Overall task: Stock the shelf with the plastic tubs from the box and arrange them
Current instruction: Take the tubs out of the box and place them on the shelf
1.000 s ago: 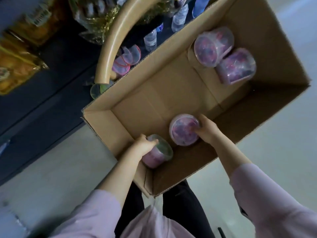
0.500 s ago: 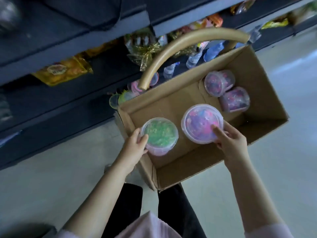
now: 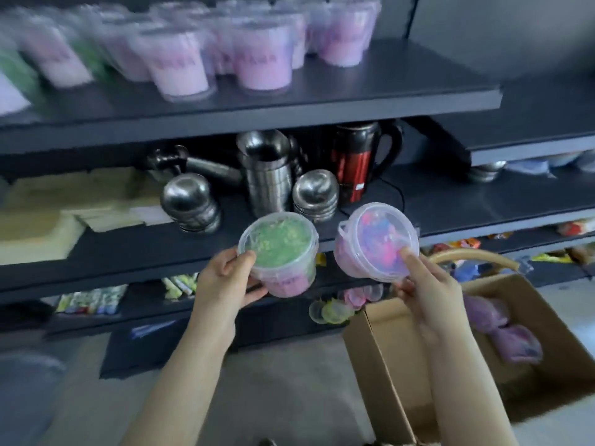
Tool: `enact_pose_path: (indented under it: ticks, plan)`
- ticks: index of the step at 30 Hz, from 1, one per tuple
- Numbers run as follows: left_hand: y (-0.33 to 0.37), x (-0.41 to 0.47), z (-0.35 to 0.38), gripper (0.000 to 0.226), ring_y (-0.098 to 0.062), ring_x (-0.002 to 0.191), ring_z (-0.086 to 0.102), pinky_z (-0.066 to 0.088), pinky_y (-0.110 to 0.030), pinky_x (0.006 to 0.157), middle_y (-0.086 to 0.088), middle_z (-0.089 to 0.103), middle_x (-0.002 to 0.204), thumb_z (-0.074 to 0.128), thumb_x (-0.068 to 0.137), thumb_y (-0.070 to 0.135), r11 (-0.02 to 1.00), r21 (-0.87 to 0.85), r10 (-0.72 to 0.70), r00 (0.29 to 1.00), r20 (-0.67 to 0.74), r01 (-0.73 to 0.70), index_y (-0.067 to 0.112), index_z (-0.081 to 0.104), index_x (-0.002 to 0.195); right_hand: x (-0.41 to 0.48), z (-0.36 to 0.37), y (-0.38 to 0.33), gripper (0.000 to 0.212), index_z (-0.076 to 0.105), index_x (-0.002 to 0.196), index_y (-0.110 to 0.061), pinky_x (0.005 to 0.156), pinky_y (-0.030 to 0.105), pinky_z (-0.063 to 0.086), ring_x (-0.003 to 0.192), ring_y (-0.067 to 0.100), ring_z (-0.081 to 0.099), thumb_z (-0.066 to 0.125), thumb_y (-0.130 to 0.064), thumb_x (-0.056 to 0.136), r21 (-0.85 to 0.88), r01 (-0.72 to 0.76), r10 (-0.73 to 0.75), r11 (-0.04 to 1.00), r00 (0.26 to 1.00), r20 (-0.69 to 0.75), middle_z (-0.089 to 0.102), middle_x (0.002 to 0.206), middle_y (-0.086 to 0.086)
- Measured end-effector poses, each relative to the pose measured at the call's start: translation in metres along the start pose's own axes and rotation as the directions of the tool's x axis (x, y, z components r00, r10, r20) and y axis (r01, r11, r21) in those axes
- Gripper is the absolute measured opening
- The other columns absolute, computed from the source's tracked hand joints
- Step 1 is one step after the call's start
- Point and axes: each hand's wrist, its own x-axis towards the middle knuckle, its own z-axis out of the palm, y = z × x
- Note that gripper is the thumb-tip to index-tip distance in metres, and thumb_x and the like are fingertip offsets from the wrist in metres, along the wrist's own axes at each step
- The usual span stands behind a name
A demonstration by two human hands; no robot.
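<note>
The left hand (image 3: 225,284) grips the side of a green-filled tub (image 3: 278,252). The right hand (image 3: 425,294) pinches a purple-filled tub (image 3: 376,241), thumb on its lid. Both tubs are held in the air before the middle shelf's (image 3: 450,194) front edge. Two spare tubs (image 3: 515,342) lie in the box (image 3: 380,365), and stocked tubs (image 3: 260,62) fill the top shelf (image 3: 386,88).

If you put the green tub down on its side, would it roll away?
Probably, in a curve: the green tub is round and narrows toward its base. It looks light, since the left hand lifts it alone.
</note>
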Motion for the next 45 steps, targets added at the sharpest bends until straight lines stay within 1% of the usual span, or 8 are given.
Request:
enact_pose_path:
  ticks: [7, 15, 29, 31, 33, 35, 40, 45]
  plan:
    - [0.108, 0.000, -0.063, 0.011, -0.016, 0.080, 0.072, 0.058, -0.030, 0.058, -0.001, 0.071, 0.098, 0.062, 0.088, 0.024, 0.960, -0.057, 0.268, 0.960, -0.083, -0.273, 0.029, 0.067, 0.097, -0.018, 0.106, -0.083, 0.027, 0.074, 0.099, -0.019, 0.049, 0.019, 0.047, 0.055, 0.006, 0.058, 0.075, -0.039, 0.081, 0.001, 0.227, -0.222, 0.974, 0.952, 0.212, 0.070, 0.070, -0.004]
    - [0.189, 0.034, -0.097, 0.007, -0.024, 0.075, 0.073, 0.059, -0.033, 0.059, -0.002, 0.075, 0.076, 0.060, 0.090, 0.021, 0.908, -0.207, 0.328, 0.926, -0.187, -0.363, 0.016, 0.061, 0.094, -0.005, 0.173, -0.154, 0.021, 0.072, 0.097, -0.021, 0.049, 0.017, 0.049, 0.053, 0.003, 0.062, 0.073, -0.037, 0.084, 0.055, 0.324, -0.324, 0.945, 0.892, 0.315, 0.074, 0.071, -0.006]
    - [0.253, 0.132, -0.131, 0.039, -0.028, 0.105, 0.061, 0.057, -0.032, 0.067, -0.011, 0.057, 0.126, 0.056, 0.094, 0.038, 0.913, 0.047, 0.390, 0.837, -0.384, -0.405, 0.011, 0.054, 0.122, 0.021, 0.255, -0.138, 0.025, 0.072, 0.104, -0.017, 0.055, 0.022, 0.052, 0.056, 0.005, 0.064, 0.073, -0.033, 0.085, -0.034, 0.345, -0.293, 0.938, 0.842, 0.453, 0.073, 0.073, 0.002]
    - [0.250, 0.133, -0.137, 0.051, -0.026, 0.114, 0.055, 0.052, -0.036, 0.085, -0.010, 0.051, 0.135, 0.055, 0.093, 0.045, 0.782, 0.406, 0.611, 0.710, -0.352, -0.472, 0.014, 0.047, 0.132, 0.019, 0.262, -0.137, 0.024, 0.072, 0.102, -0.016, 0.055, 0.023, 0.054, 0.058, 0.008, 0.067, 0.074, -0.032, 0.084, -0.031, 0.341, -0.294, 0.939, 0.849, 0.440, 0.075, 0.078, 0.004]
    - [0.245, 0.131, -0.142, 0.046, -0.023, 0.122, 0.045, 0.042, -0.038, 0.097, -0.005, 0.046, 0.140, 0.054, 0.093, 0.041, 0.378, 0.769, 0.876, 0.469, -0.117, -0.515, 0.023, 0.045, 0.135, 0.016, 0.268, -0.137, 0.026, 0.073, 0.103, -0.013, 0.062, 0.028, 0.058, 0.064, 0.014, 0.070, 0.074, -0.031, 0.084, -0.031, 0.340, -0.296, 0.940, 0.855, 0.425, 0.075, 0.085, 0.008]
    - [0.247, 0.133, -0.145, 0.033, -0.025, 0.124, 0.044, 0.036, -0.039, 0.101, -0.003, 0.054, 0.134, 0.054, 0.095, 0.030, 0.083, 0.813, 0.914, 0.368, 0.168, -0.577, 0.022, 0.057, 0.127, 0.012, 0.273, -0.135, 0.027, 0.073, 0.103, -0.012, 0.066, 0.032, 0.058, 0.064, 0.017, 0.070, 0.074, -0.031, 0.084, -0.055, 0.348, -0.297, 0.936, 0.863, 0.407, 0.075, 0.085, 0.009]
    - [0.259, 0.153, -0.147, 0.029, -0.026, 0.115, 0.049, 0.036, -0.035, 0.094, -0.001, 0.065, 0.121, 0.052, 0.097, 0.030, -0.018, 0.797, 0.865, 0.391, 0.315, -0.603, 0.016, 0.066, 0.117, 0.001, 0.288, -0.134, 0.024, 0.075, 0.097, -0.010, 0.065, 0.035, 0.059, 0.054, 0.013, 0.068, 0.076, -0.029, 0.082, -0.125, 0.383, -0.320, 0.915, 0.879, 0.352, 0.075, 0.078, 0.006]
    - [0.262, 0.171, -0.151, 0.032, -0.026, 0.116, 0.049, 0.038, -0.037, 0.092, 0.000, 0.064, 0.123, 0.047, 0.098, 0.034, -0.026, 0.808, 0.851, 0.411, 0.327, -0.588, 0.018, 0.064, 0.121, -0.002, 0.295, -0.132, 0.028, 0.074, 0.097, -0.009, 0.077, 0.040, 0.060, 0.077, 0.026, 0.073, 0.078, -0.032, 0.080, -0.167, 0.395, -0.349, 0.903, 0.904, 0.248, 0.076, 0.091, 0.010]
